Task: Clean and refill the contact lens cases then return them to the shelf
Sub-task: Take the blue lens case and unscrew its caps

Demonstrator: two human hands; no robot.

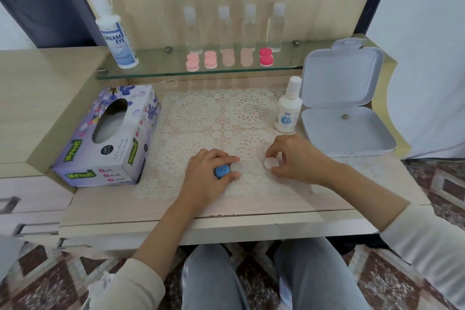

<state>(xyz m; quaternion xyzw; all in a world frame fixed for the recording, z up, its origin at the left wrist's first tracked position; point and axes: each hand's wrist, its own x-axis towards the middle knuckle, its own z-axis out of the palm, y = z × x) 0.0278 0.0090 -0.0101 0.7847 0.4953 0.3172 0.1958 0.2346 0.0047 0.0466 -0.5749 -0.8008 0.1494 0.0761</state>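
The fingers (281, 149) of the right hand (297, 158) pinch a white cap (271, 163) just over the lace mat (198, 113). The left hand (207, 175) curls round the lens case (223, 171) and pins it to the mat on the desk (251, 219). Its blue cap is on and the other well looks uncovered. I'd say the case is being opened. Next, the loose cap wants setting down and the blue one twisting off, then the tissue box (108, 138) and solution bottle (288, 111). The pink cases (266, 57) sit on the glass shelf (161, 72).
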